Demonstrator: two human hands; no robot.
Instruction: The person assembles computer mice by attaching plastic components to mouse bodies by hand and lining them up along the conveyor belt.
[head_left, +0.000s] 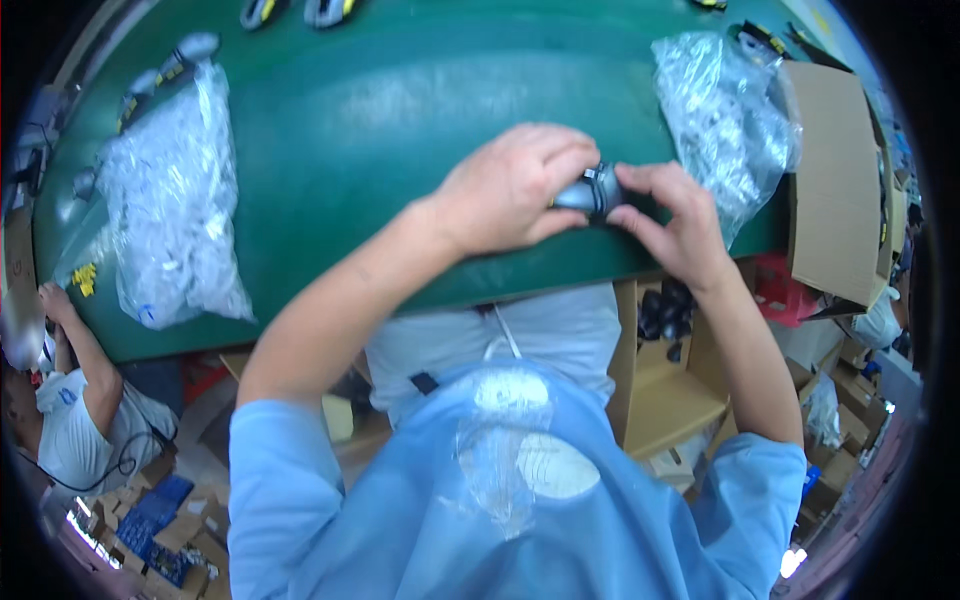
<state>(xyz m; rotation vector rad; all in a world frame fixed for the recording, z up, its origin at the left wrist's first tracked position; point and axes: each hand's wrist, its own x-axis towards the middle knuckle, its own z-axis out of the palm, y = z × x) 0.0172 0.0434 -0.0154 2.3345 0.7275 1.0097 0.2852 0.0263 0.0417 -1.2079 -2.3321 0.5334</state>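
Fingers (572,160) of both hands gripped a grey-and-black part (603,190): the left hand (515,188) held its left side, the right hand (682,215) pinched its right end, over the green table (350,170), between two plastic bags (178,200).

Grey device (588,194) — partly hidden (by fingers (573,163)).

Before me: the flat green table (350,240). On it, left, lies a bulky clear plastic bag (175,200); right, a smaller clear plastic bag (715,120), beside the brown cardboard box (835,180). Between the bags, my left hand (520,190) and right hand (680,215) hold a rounded grey-and-black part (574,197).
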